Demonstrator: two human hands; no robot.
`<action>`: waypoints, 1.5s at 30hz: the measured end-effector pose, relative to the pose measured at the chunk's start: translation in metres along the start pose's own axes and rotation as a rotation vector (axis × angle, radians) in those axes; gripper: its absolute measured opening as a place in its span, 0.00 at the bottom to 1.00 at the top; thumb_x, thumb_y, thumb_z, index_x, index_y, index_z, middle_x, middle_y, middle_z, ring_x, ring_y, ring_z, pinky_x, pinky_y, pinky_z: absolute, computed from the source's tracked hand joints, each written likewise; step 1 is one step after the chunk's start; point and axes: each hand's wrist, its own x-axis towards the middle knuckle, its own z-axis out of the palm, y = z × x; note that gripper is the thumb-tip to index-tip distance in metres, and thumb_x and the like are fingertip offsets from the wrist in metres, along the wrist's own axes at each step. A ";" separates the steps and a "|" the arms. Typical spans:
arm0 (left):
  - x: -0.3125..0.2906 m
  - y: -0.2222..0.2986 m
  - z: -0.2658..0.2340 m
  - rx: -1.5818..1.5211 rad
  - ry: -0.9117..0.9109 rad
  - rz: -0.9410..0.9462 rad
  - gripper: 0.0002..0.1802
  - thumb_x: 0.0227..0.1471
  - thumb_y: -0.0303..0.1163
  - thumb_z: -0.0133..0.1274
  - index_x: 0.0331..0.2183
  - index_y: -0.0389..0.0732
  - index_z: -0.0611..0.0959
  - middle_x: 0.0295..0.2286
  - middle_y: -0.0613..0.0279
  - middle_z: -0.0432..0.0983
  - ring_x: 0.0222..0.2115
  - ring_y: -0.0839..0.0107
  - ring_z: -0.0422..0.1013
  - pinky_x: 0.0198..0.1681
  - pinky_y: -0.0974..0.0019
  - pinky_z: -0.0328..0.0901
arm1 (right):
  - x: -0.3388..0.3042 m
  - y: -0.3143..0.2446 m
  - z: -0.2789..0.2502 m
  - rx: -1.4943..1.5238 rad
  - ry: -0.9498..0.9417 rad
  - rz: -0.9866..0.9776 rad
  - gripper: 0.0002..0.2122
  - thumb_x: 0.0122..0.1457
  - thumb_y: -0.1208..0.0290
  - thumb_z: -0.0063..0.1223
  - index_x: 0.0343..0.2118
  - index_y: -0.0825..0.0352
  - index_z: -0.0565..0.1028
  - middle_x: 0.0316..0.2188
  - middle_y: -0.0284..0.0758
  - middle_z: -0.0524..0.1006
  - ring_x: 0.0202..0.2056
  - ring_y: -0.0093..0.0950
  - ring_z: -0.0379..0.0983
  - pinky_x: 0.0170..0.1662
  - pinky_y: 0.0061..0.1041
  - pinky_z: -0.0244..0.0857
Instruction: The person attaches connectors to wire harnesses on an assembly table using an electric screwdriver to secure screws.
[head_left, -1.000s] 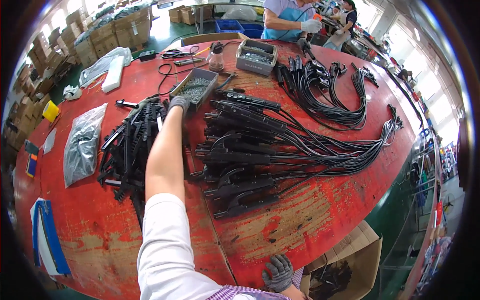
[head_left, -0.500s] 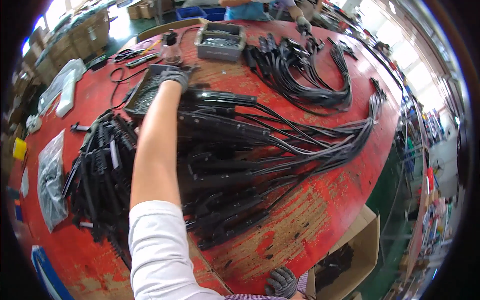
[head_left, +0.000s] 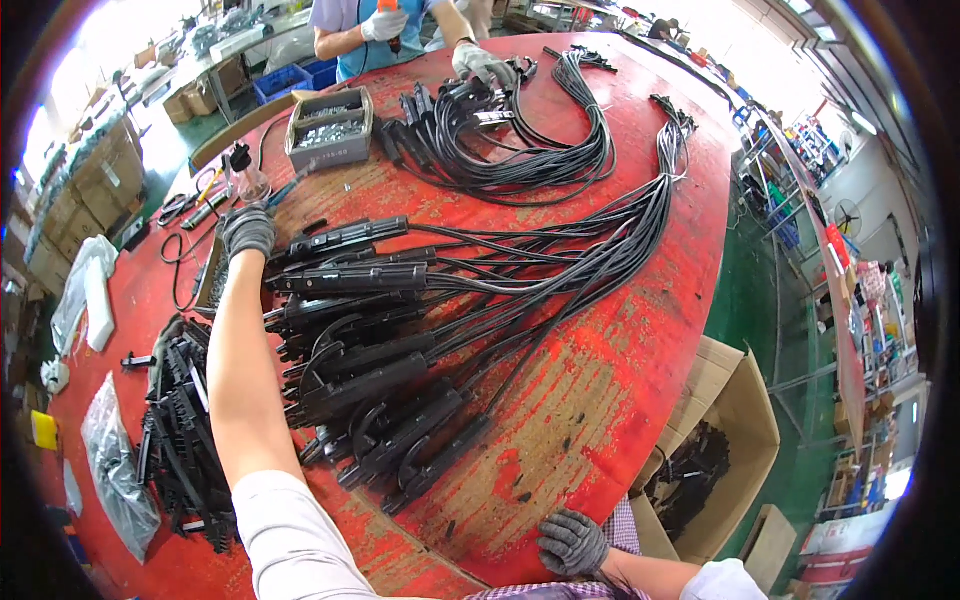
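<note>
My left hand (head_left: 248, 232), in a grey glove, reaches far over the table to the edge of a grey bin (head_left: 213, 272) of small metal parts. Its fingers are curled in. A slim blue-grey tool (head_left: 287, 190) shows just past them; whether they grip it is unclear. My right hand (head_left: 572, 543), also gloved, rests at the near table edge with fingers slightly bent and nothing in them. Between the hands lies a row of black plastic housings (head_left: 375, 370). Their black cables (head_left: 590, 262) run right into a tied bundle.
A pile of black strips (head_left: 180, 430) and a plastic bag (head_left: 118, 470) lie left. Behind are a divided parts bin (head_left: 330, 155), a bottle (head_left: 246, 182) and a coiled cable bundle (head_left: 560, 165). A co-worker's gloved hand (head_left: 482, 66) touches that bundle. A carton (head_left: 745, 450) stands right.
The view has swung right, so the table appears farther left. My left hand has shifted slightly by the bin's edge. The co-worker's torso and second hand, holding an orange tool, have come into view.
</note>
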 end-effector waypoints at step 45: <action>-0.212 0.401 -0.059 -0.290 -0.178 0.760 0.22 0.42 0.48 0.47 0.37 0.45 0.74 0.40 0.57 0.67 0.41 0.57 0.62 0.43 0.53 0.57 | 0.124 0.447 -0.281 1.913 0.383 1.118 0.09 0.46 0.66 0.50 0.27 0.64 0.67 0.21 0.38 0.70 0.22 0.33 0.69 0.28 0.39 0.66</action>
